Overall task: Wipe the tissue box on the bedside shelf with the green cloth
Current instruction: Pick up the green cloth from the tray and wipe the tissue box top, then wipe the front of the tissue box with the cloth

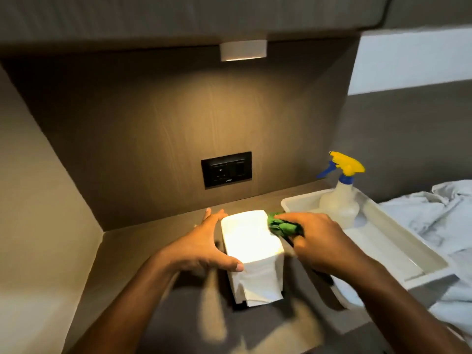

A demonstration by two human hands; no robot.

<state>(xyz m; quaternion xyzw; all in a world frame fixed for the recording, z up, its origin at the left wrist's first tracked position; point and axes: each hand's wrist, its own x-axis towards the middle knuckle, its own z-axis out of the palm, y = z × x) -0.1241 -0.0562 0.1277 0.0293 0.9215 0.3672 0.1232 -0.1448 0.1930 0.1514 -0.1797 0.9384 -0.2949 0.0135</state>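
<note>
A white tissue box (251, 247) stands on the brown bedside shelf (122, 251), brightly lit from above, with a tissue hanging down its near face. My left hand (204, 245) grips the box's left side, thumb on the near corner. My right hand (319, 241) holds a bunched green cloth (282, 226) pressed against the box's upper right edge. The box's right side is hidden behind the cloth and hand.
A white tray (398, 241) sits on the shelf at the right, holding a spray bottle (339, 198) with a yellow and blue trigger. A black socket plate (226, 169) is on the back wall. A lamp (243, 50) hangs overhead. Rumpled white bedding (444, 221) lies far right.
</note>
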